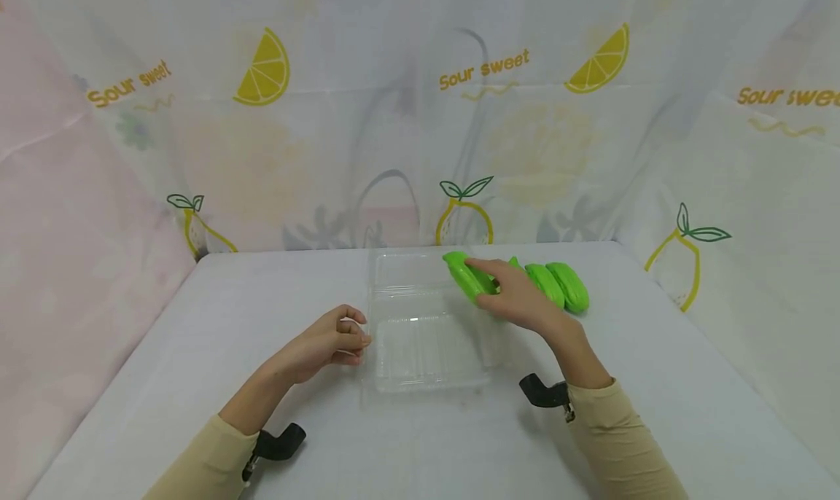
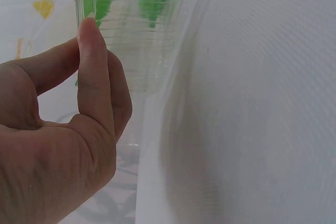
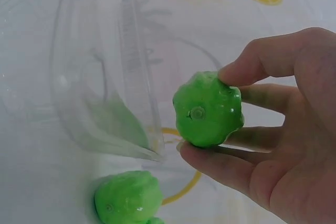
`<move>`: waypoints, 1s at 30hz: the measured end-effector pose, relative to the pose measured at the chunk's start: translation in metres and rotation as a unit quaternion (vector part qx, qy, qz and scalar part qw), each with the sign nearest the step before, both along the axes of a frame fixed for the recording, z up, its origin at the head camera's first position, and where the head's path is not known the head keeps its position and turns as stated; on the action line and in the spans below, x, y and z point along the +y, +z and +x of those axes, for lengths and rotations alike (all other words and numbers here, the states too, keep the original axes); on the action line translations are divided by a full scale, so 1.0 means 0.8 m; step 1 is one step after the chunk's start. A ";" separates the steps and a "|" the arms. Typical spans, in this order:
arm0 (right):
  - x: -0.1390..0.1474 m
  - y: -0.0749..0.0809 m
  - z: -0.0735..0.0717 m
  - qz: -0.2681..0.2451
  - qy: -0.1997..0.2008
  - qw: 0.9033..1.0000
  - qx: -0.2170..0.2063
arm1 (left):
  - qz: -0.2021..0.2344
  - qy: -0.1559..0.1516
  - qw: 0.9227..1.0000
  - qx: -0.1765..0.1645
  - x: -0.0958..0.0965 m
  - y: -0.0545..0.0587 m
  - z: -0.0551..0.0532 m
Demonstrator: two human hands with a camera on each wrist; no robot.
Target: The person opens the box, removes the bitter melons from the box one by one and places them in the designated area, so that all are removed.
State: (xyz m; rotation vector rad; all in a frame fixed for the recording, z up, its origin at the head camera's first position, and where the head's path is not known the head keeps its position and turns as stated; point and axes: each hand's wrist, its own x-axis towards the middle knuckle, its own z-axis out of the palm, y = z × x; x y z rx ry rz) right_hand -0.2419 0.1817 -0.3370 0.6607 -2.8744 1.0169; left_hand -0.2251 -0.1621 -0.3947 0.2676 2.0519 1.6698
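White cloth-covered table (image 1: 656,383), smooth, walled on three sides by a lemon-printed curtain (image 1: 262,157). Clear plastic clamshell box (image 1: 426,340) lying open at mid-table, ribbed and glossy, lid flat behind the tray; nothing seen in the tray. Left hand (image 1: 328,343) at the box's left edge, fingers curled, thumb and fingertips pinching the rim. Right hand (image 1: 518,296) beside the box's far right corner, gripping one green ridged toy cucumber (image 1: 467,275). More green cucumbers (image 1: 558,285) lay just behind that hand on the table, partly hidden by it.
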 end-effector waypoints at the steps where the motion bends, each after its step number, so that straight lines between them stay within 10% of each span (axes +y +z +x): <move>1: 0.001 0.000 0.000 -0.002 -0.001 1.000 -0.004 | 0.000 0.000 1.000 0.000 0.000 0.000 0.000; 30: 0.058 0.027 0.000 0.000 -0.087 0.996 -0.003 | 0.000 -0.001 1.000 -0.007 0.001 0.000 -0.002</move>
